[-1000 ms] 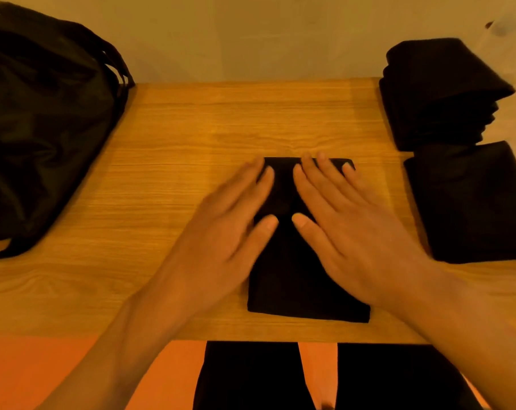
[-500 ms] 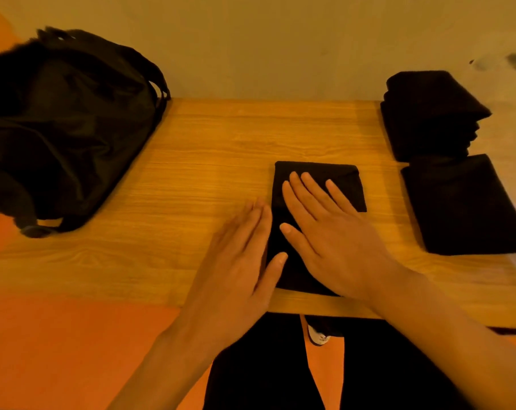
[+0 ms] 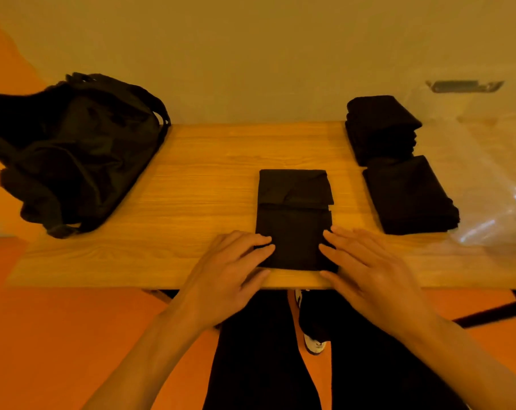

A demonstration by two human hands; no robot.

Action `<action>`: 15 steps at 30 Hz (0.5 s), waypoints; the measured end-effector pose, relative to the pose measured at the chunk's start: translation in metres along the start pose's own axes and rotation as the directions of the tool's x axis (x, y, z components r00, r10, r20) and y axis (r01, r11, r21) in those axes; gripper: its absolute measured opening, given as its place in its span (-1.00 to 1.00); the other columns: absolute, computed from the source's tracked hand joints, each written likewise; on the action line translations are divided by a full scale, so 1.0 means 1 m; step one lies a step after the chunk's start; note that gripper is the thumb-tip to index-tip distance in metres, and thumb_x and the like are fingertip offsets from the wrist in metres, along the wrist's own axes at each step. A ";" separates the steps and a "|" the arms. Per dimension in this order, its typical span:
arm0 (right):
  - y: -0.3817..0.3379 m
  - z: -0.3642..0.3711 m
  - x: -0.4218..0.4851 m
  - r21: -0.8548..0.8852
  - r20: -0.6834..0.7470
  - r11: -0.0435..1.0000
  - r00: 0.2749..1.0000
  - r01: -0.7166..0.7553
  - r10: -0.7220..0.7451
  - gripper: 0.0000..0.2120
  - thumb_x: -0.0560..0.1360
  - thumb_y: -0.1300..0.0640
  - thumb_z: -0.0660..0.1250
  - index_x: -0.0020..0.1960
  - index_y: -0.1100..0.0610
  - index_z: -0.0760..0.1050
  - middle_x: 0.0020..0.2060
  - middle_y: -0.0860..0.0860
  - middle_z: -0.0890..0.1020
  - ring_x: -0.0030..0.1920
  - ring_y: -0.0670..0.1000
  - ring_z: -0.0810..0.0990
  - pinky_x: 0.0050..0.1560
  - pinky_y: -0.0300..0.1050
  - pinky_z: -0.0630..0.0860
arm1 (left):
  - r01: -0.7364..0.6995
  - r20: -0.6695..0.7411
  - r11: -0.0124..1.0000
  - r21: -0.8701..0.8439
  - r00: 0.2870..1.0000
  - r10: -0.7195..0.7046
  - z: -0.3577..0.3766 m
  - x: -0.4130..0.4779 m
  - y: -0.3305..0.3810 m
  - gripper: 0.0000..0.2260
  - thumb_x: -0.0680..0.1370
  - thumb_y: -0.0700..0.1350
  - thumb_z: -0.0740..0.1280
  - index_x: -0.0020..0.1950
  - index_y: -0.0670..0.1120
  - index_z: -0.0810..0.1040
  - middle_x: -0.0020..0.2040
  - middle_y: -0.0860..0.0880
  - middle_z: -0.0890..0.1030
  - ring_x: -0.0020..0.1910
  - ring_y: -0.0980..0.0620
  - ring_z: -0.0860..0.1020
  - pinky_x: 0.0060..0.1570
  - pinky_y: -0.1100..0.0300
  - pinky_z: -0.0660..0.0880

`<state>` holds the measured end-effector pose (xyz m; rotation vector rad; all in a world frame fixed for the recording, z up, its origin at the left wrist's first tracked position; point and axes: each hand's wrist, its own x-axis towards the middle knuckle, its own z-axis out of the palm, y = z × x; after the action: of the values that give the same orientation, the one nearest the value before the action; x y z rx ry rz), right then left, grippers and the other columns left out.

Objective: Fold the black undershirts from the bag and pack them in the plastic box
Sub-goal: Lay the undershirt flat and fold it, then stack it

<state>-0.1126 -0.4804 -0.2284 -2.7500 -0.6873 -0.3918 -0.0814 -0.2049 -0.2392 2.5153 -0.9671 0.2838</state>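
While left hand (image 3: 230,270) and right hand (image 3: 369,267) lie flat, count: one bag (image 3: 73,152) left, one folded undershirt (image 3: 293,220) mid-counter (image 3: 191,187), two black folded stacks right, far (image 3: 381,128) and near (image 3: 407,196). One clear plastic box (image 3: 487,173) at the right; can't tell if the stacks sit inside. Undershirt's long axis runs front-to-back, folded flap at the far end. Fingers (image 3: 258,241) straight, slightly apart, tips touching its near side edges. Its near end is just inside the counter's front edge. Wide bare strip toward the bag, narrower toward the stacks.

Bare forearms (image 3: 150,359), black trousers (image 3: 250,365), white-toed shoe (image 3: 314,346)
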 end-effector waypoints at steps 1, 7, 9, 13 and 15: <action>0.001 0.001 -0.004 0.006 -0.013 1.000 1.000 0.004 -0.004 -0.58 0.59 -0.10 0.20 0.31 0.09 0.59 0.32 0.05 0.59 0.36 0.03 0.52 0.29 0.14 0.55 | 0.000 -0.005 1.000 0.017 1.000 0.000 -0.001 0.001 -0.001 -0.65 0.61 0.02 0.28 0.32 -0.12 0.61 0.28 -0.02 0.58 0.25 -0.01 0.53 0.13 -0.01 0.50; 0.005 0.001 -0.013 -0.044 -0.079 0.997 0.994 0.067 -0.071 -0.67 0.58 0.00 0.29 0.27 0.11 0.61 0.23 0.05 0.63 0.21 0.06 0.58 0.17 0.04 0.58 | -0.138 -0.047 0.982 0.132 0.988 0.145 -0.014 0.005 -0.005 -0.73 0.56 -0.04 0.32 0.16 -0.13 0.66 0.09 -0.04 0.61 0.06 0.02 0.53 -0.02 0.14 0.43; 0.005 -0.001 -0.010 -0.073 -0.064 0.990 0.991 0.117 -0.122 -0.70 0.59 0.01 0.25 0.18 0.11 0.64 0.08 0.02 0.67 0.07 0.04 0.62 0.03 0.03 0.61 | -0.168 -0.039 0.971 0.167 0.983 0.177 -0.014 0.006 -0.004 -0.76 0.56 -0.05 0.31 0.11 -0.13 0.67 0.05 -0.04 0.61 0.02 0.03 0.50 -0.03 0.17 0.41; 0.003 -0.005 -0.005 -0.062 -0.032 0.992 0.993 0.109 -0.111 -0.74 0.49 0.06 0.42 0.14 0.12 0.67 0.00 0.02 0.67 -0.01 0.03 0.65 -0.06 -0.04 0.64 | -0.192 -0.011 0.956 0.223 0.980 0.199 -0.009 0.008 -0.003 -0.76 0.59 -0.07 0.25 0.11 -0.15 0.63 0.02 -0.06 0.59 -0.03 0.01 0.51 -0.10 0.11 0.47; 0.002 -0.006 -0.004 -0.045 -0.027 0.996 0.997 0.077 -0.078 -0.72 0.47 0.06 0.43 0.14 0.12 0.66 -0.01 0.01 0.65 -0.01 0.01 0.64 -0.07 -0.08 0.64 | -0.189 -0.002 0.953 0.236 0.981 0.195 -0.007 0.007 -0.002 -0.76 0.61 -0.08 0.25 0.16 -0.16 0.62 0.02 -0.08 0.58 -0.03 0.00 0.52 -0.13 0.12 0.51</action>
<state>-0.1160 -0.4855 -0.2244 -2.7595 -0.7893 -0.4680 -0.0746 -0.2047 -0.2315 2.6207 -1.2354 0.5170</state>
